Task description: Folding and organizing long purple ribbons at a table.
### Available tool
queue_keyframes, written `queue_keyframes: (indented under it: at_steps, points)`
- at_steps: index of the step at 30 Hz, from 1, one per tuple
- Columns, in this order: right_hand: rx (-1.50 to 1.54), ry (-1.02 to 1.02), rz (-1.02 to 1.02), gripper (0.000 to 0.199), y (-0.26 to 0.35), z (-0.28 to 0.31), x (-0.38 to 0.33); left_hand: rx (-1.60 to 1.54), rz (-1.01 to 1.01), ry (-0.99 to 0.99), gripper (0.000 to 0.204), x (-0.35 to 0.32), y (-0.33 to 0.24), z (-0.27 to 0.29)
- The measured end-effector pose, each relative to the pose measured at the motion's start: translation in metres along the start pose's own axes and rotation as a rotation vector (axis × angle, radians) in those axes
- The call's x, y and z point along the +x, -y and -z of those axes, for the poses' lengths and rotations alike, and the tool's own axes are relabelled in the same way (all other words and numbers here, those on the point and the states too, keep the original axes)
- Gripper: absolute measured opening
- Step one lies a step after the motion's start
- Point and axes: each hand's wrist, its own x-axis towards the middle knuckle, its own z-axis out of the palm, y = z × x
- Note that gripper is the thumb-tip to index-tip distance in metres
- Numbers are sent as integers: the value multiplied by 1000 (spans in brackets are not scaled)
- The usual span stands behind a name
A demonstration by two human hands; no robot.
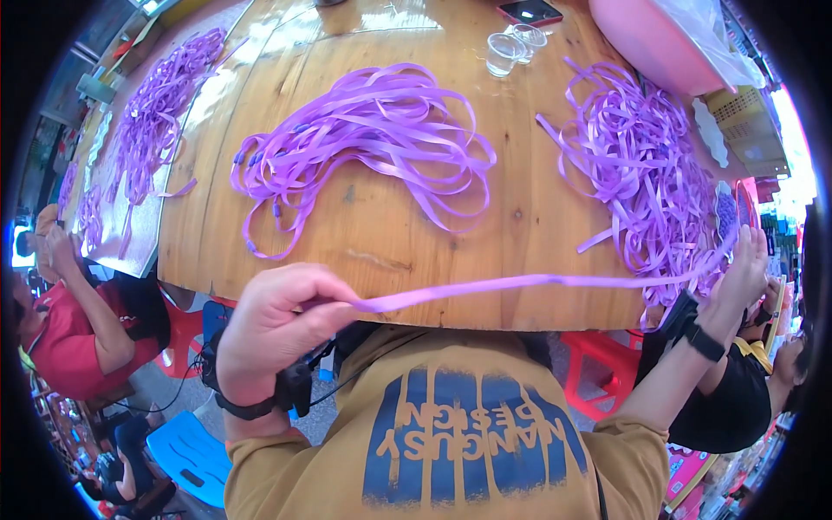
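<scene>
Plainly, the person stretches one purple ribbon strip (520,282) taut across the near edge of the wooden worktop (381,234), which serves as the landmark for all else. The left hand (273,334), just off the worktop's near edge, has its grip clenched on one end of the strip; the right hand (745,269), beyond the worktop's right rim, is raised with the fingers mostly spread, and the strip's far end seems caught there, though whether it is truly pinched cannot be told. A risk, as a judgement: the far end runs into the loose ribbon heap (641,165) on the worktop's right side, so a hard pull could drag tangled strips off the rim, or the thin strip could slip from the slack right grip. A second bundle of ribbons (364,139) lies at the worktop's middle, a third (156,113) on the adjoining glossy surface to its left. Two clear cups (511,48) and a phone (529,11) sit at its far side, with a pink basin (650,39) nearby. Other people sit around the worktop on plastic stools in a cluttered shop-like room.
</scene>
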Motion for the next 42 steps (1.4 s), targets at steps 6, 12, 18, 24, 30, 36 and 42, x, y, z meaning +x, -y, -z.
queue_keyframes:
  at_steps: [6,12,18,24,30,36,42]
  points:
    - [184,951,301,44,136,-54,-166,33,-121,224,7,11,-10,-25]
    - [648,1583,53,44,148,-79,-220,-150,-200,201,8,14,-10,-43]
    - [534,1514,145,32,153,-80,-225,-238,47,203,10,3,-9,-33]
    - [459,1227,339,21,151,-84,-236,-282,21,168,10,0,-4,-30]
    - [455,1177,334,20,156,-86,-230,-81,-295,-131,15,-2,4,-32]
    - [431,1178,281,15,153,-82,-233,363,-630,-84,27,11,1,-36]
    - [443,1215,283,15,151,-82,-230,475,-606,-38,15,12,4,-36]
